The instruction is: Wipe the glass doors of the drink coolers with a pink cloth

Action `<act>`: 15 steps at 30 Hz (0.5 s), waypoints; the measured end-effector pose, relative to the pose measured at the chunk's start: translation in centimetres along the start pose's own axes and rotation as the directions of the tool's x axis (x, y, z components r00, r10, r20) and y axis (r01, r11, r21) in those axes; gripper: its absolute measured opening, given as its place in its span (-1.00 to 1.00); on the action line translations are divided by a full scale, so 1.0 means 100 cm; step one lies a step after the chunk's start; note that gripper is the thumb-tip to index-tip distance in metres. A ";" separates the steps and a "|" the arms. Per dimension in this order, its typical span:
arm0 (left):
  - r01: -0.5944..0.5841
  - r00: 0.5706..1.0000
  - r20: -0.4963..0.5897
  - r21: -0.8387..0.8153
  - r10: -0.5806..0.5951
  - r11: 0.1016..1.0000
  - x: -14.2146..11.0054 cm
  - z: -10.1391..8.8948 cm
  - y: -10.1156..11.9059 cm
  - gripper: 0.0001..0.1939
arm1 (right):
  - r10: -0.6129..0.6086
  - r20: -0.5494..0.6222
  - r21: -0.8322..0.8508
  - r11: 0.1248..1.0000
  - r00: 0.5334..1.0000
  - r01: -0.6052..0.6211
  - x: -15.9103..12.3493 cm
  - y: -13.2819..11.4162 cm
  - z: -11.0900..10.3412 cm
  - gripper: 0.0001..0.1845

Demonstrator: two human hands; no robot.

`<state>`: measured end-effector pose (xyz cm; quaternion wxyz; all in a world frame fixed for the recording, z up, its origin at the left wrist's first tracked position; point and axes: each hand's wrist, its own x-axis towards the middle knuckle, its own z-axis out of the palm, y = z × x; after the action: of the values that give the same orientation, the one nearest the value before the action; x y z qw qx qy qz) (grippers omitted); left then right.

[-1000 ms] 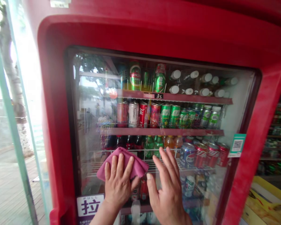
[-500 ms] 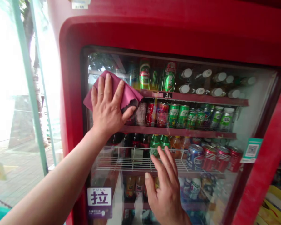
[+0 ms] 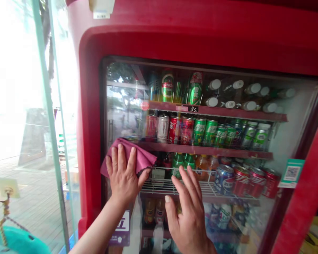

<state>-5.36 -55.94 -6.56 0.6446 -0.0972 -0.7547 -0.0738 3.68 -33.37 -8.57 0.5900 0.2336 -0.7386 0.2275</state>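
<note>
Pinkish-purple cloth with a jagged edge (image 3: 141, 157): against the left part of the clear glass door (image 3: 122, 121), spread under my fingers, its left corner at the dark border along the red plastic frame (image 3: 89, 106).
Cloth's long axis: roughly sideways in view, across my fingers, not along them; one peak sticks up past the fingertips, loose part reaches out to the right, over the thumb side.
Left hand (image 3: 124, 180): nearer one, right on the cloth. Palm toward the glass, fingers spread and almost straight, flat hold, no fist. Thumb out to the right, by the dark jagged edge; can't tell if it pinches any fabric.
Right hand (image 3: 187, 213): to the right of the cloth and lower, apart from it. Fingers parted, a bit bent, nothing held. Can't tell if it touches the glass.
Cloth from right hand: up and to the left, left thumb between.
Purple-and-white sticker (image 3: 122, 233): below the cloth, part hidden by my left forearm.
</note>
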 end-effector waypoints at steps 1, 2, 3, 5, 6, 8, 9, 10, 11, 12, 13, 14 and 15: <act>0.006 1.000 -0.001 0.007 -0.006 1.000 -0.017 0.000 -0.001 0.02 | -0.005 -0.003 0.006 1.000 1.000 0.005 0.000 -0.002 0.001 -0.52; 0.011 1.000 0.000 0.012 -0.011 1.000 -0.032 0.000 -0.002 0.01 | -0.010 -0.005 0.009 1.000 1.000 0.011 0.001 -0.003 0.002 -0.52; 0.022 1.000 0.001 0.018 -0.022 1.000 -0.047 -0.001 -0.003 0.00 | -0.013 -0.004 0.011 1.000 1.000 0.013 0.001 -0.004 0.002 -0.53; 0.051 0.999 0.004 0.027 -0.051 0.998 -0.073 -0.002 -0.005 -0.02 | -0.014 -0.005 0.009 1.000 1.000 0.015 0.002 -0.006 0.003 -0.53; 0.066 0.998 0.006 0.031 -0.066 0.997 -0.083 -0.003 -0.006 -0.02 | -0.014 -0.006 0.006 1.000 1.000 0.014 0.002 -0.007 0.004 -0.53; 0.089 0.996 0.004 0.036 -0.090 0.995 -0.098 -0.004 -0.006 -0.02 | -0.014 -0.015 0.000 1.000 1.000 0.014 0.002 -0.007 0.005 -0.54; 0.099 0.995 0.002 0.036 -0.099 0.994 -0.101 -0.004 -0.006 -0.02 | -0.013 -0.021 -0.004 1.000 1.000 0.013 0.002 -0.006 0.005 -0.55; 0.108 0.994 -0.002 0.036 -0.108 0.994 -0.102 -0.004 -0.006 -0.01 | -0.016 -0.025 -0.011 1.000 1.000 0.016 0.001 -0.005 0.006 -0.55; 0.116 0.993 -0.008 0.034 -0.116 0.993 -0.099 -0.003 -0.006 0.00 | -0.018 -0.026 -0.020 1.000 0.999 0.017 0.000 -0.003 0.007 -0.55; 0.123 0.992 -0.012 0.032 -0.122 0.992 -0.093 -0.003 -0.006 0.01 | -0.021 -0.028 -0.031 0.999 0.999 0.020 -0.001 0.000 0.007 -0.55; 0.127 0.992 -0.017 0.028 -0.127 0.991 -0.084 -0.002 -0.007 0.02 | -0.030 -0.026 -0.045 0.999 0.999 0.028 -0.002 0.003 0.008 -0.55; 0.128 0.992 -0.018 0.023 -0.128 0.991 -0.071 -0.002 -0.008 0.03 | -0.042 -0.024 -0.060 0.997 0.999 0.040 -0.003 0.006 0.009 -0.54; 0.125 0.992 -0.019 0.016 -0.125 0.992 -0.056 -0.002 -0.010 0.03 | -0.056 -0.019 -0.074 0.996 0.998 0.055 -0.004 0.009 0.010 -0.52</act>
<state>-4.58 -57.24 -12.02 0.6464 -0.0435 -0.7540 -0.1082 2.44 -33.29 -9.24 0.6122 0.2297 -0.7334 0.1862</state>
